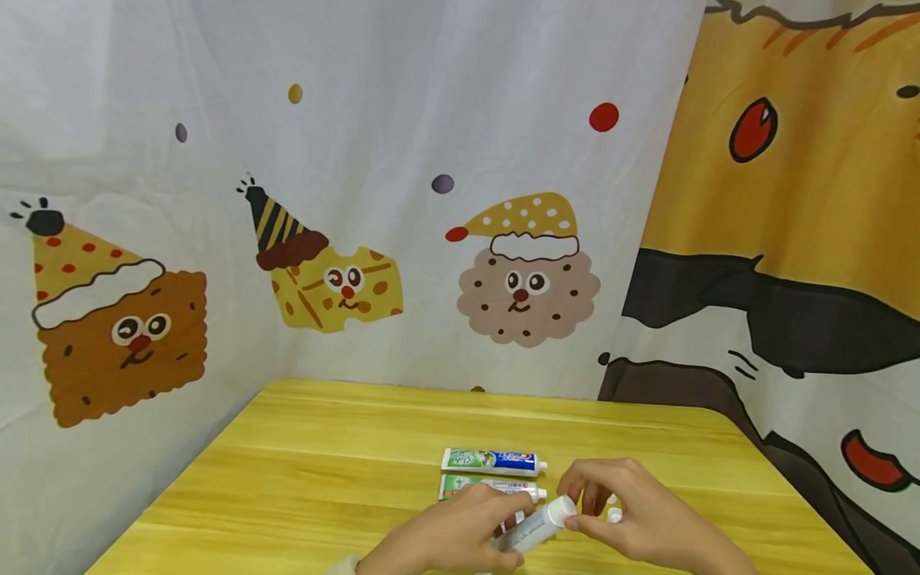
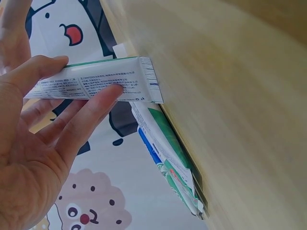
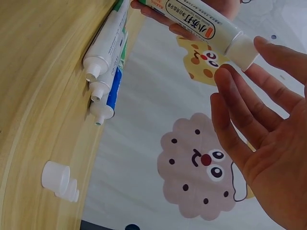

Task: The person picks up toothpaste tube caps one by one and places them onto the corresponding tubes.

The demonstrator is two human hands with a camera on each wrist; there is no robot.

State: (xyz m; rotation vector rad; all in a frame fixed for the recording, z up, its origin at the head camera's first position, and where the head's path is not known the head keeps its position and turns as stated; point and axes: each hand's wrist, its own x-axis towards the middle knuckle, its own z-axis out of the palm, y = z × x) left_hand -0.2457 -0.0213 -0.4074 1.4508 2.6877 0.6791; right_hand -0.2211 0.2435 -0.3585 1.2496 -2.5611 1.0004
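A white toothpaste tube [image 1: 528,533] is held by my left hand [image 1: 456,531], tilted up toward the right. In the left wrist view, its flat crimped end [image 2: 151,80] points to the right, with thumb and fingers along both sides. At the other end sits a white screw cap [image 3: 242,51]. My right hand [image 1: 640,511] has its thumb and fingertips around this cap. In the right wrist view, three capless toothpaste tubes lie side by side: the nearest [image 3: 105,48], the middle one [image 3: 101,88] and one with a blue side [image 3: 104,109].
Loose white caps [image 3: 56,176] stand on the wooden table [image 1: 323,463], right of the tubes and behind my right hand in the head view. A white curtain [image 1: 402,120] printed with cartoon snacks hangs behind the table and along its sides.
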